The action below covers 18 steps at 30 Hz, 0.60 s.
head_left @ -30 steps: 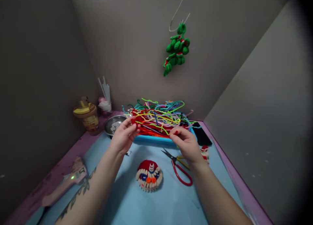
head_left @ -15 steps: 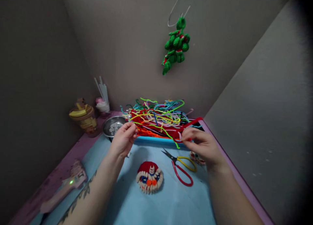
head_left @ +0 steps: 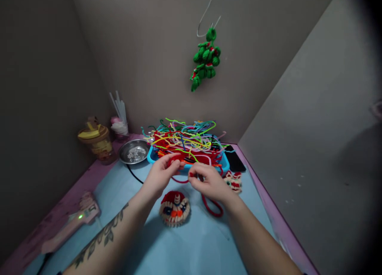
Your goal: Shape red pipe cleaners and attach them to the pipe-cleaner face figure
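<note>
Desk with a pale blue top and pink edges, boxed in by grey walls, seen from above the person's own arms. Both hands meet over the middle of it, just near of a blue tray heaped with a tangle of coloured pipe cleaners. The left hand pinches one end of a red pipe cleaner between thumb and fingertips. The right hand, fingers closed narrow, pinches it a little further along. The short stretch between them runs left to right, parallel to the tray's near rim, and slack red stem sags in a curve beneath. The left hand sits slightly farther and higher, closer to the tray. Near of the hands lies a round red and cream woven face, and a smaller figure lies right of the right hand. A steel dish sits left of the tray, a pink glue gun lies at the near left, and a green ornament hangs on the far wall.
</note>
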### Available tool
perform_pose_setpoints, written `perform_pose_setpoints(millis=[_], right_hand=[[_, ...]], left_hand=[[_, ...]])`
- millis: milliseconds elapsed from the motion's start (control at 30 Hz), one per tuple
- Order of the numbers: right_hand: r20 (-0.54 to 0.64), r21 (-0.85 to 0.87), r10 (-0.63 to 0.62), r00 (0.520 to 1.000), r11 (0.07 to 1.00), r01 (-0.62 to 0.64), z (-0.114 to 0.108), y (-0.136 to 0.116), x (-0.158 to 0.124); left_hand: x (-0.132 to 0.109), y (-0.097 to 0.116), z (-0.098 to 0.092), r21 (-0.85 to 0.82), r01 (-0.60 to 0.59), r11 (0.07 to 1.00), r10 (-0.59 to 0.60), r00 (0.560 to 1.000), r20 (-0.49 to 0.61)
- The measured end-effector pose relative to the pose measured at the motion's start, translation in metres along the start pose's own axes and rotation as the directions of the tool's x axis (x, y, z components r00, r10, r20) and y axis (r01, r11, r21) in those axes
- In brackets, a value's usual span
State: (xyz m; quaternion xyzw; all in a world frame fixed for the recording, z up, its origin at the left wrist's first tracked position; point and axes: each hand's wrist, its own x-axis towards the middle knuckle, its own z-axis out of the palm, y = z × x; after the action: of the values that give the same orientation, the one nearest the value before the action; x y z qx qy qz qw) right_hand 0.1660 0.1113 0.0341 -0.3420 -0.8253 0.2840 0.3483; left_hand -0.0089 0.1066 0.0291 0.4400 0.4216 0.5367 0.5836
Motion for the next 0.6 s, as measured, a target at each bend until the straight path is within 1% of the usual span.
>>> perform_pose_setpoints(millis=[100,133,167,200,233,267,300,333,400,467,533,600], right_hand=[[0.164,0.038,-0.028,0.986,0.999,0.022,-0.002,0.001,-0.002],[0.186,0.084,-0.029,0.982,0.996,0.014,-0.003,0.003,-0.002],[0.174,0.145,-0.021,0.984,0.989,-0.004,-0.003,0.005,-0.002],[0.123,0.214,0.002,0.992,0.976,-0.028,-0.003,0.006,-0.002],[0.042,0.28,0.043,0.998,0.959,-0.053,-0.003,0.008,-0.002],[-0.058,0.329,0.104,0.993,0.941,-0.08,-0.002,0.009,-0.002],[-0.145,0.36,0.165,0.976,0.927,-0.103,0.0,0.009,-0.001],[-0.203,0.376,0.213,0.956,0.918,-0.125,0.001,0.008,-0.001],[-0.216,0.379,0.239,0.947,0.914,-0.144,0.005,0.005,0.001],[-0.191,0.376,0.217,0.957,0.917,-0.132,0.006,0.003,0.001],[-0.192,0.372,0.196,0.961,0.921,-0.114,0.006,0.002,0.002],[-0.224,0.366,0.203,0.953,0.924,-0.111,0.004,0.003,0.002]], left_hand=[[0.002,0.002,-0.005,-0.002,-0.028,1.0,0.028,0.998,-0.057],[0.002,0.003,-0.005,0.004,-0.036,0.999,0.037,0.997,-0.072],[0.002,0.004,-0.005,0.013,-0.039,0.999,0.04,0.996,-0.08],[0.001,0.005,-0.005,0.026,-0.038,0.999,0.04,0.996,-0.079],[0.0,0.006,-0.003,0.045,-0.038,0.998,0.04,0.997,-0.065],[-0.002,0.006,-0.001,0.071,-0.039,0.997,0.042,0.999,-0.034],[-0.005,0.007,0.002,0.104,-0.042,0.994,0.041,0.999,0.008],[-0.007,0.008,0.004,0.145,-0.045,0.988,0.037,0.998,0.057],[-0.013,0.009,0.009,0.234,-0.051,0.971,0.016,0.989,0.148],[-0.017,0.009,0.012,0.307,-0.056,0.95,-0.008,0.979,0.204],[-0.018,0.009,0.013,0.351,-0.076,0.933,-0.002,0.976,0.216],[-0.016,0.007,0.012,0.381,-0.127,0.916,0.056,0.98,0.192]])
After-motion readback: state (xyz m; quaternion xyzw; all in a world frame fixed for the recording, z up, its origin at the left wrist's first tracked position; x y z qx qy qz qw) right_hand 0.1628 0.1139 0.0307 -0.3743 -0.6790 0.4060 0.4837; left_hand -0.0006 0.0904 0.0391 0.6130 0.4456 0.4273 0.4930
